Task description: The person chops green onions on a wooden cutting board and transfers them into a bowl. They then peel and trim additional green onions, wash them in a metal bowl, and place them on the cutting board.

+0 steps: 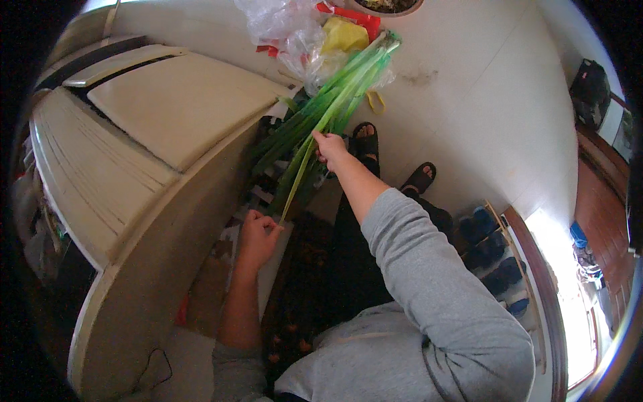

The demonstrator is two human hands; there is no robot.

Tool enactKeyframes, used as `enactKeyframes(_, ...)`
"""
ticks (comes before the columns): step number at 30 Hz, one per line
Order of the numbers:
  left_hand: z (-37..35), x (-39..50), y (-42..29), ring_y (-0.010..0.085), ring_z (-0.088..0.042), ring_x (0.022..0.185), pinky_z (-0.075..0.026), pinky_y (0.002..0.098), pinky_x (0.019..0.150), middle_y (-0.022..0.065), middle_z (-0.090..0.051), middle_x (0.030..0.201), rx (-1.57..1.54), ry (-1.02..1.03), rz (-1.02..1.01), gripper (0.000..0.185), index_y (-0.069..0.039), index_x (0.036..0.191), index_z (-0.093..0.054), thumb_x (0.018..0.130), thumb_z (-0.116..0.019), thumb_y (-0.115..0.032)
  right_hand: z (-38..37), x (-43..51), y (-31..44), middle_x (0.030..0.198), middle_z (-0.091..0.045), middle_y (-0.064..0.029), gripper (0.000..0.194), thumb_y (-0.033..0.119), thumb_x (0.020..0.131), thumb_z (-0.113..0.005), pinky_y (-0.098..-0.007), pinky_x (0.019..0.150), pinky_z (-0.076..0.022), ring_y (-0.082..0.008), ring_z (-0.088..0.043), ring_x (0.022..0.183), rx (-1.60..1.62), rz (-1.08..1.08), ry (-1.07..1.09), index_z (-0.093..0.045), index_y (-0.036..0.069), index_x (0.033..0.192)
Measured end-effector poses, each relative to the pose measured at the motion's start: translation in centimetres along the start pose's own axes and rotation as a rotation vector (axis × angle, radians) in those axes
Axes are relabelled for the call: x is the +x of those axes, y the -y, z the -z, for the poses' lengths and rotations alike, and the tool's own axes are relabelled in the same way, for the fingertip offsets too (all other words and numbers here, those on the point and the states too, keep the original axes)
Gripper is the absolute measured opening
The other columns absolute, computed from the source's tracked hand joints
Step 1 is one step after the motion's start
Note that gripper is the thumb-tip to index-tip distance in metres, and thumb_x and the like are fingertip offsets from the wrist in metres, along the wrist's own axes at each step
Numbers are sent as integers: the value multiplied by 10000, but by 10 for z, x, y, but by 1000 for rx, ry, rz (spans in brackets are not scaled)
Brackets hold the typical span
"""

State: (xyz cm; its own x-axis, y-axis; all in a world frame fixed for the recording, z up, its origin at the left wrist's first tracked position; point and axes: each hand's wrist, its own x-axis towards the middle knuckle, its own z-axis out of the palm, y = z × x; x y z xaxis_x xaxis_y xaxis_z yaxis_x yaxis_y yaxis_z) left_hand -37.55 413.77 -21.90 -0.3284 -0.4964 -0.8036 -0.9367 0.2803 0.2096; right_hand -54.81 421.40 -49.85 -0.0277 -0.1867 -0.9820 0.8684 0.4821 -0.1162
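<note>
A bunch of long green onions (pixel 346 88) lies slantwise before me, white ends at the top right, dark leaves hanging toward the lower left. My right hand (pixel 330 149) is closed around one pale green leaf of the bunch near the middle. At the tapering tip of that leaf, my left hand (pixel 261 236) has its thumb and forefinger pinched together on it. Under the white ends lie clear plastic bags (pixel 296 37) and a yellow bag (pixel 345 36). What supports the hanging leaves is hidden.
A cream cabinet (pixel 186 100) stands at the left. A potted plant (pixel 389 6) is at the top, and a yellow loop (pixel 376 102) lies on the pale floor (pixel 482 115). My sandalled feet are below the bunch. A shoe rack (pixel 507 241) holding several shoes stands at the right.
</note>
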Motion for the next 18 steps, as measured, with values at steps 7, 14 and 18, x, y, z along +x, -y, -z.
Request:
enactKeyframes(7,15,95,-57,383,-634,1120,-534,462,954,200,-616,1222,374,24,-179,348,-42,1088,-756,861,-788,-303,16,17,-6,748,-517,19,202,273,984,-725,-280,465,-320,-117,-435,566,51,62,114,-645,88,978)
enactKeyframes(14,-107,273,-65,342,-692,1052,-526,434,955,236,-724,1137,-159,162,33,602,72,1269,-662,958,-681,-442,16,-29,-7,773,-580,30,222,313,1031,-638,-291,550,-373,-104,-484,630,176,48,178,-672,93,1033)
enactKeyframes(18,-111,293,-72,262,-684,938,-529,412,849,185,-731,1073,-333,390,158,553,71,1230,-667,987,-659,-425,33,0,-24,795,-616,11,281,355,1026,-625,-283,575,-401,-126,-553,656,-72,192,191,-691,83,1051)
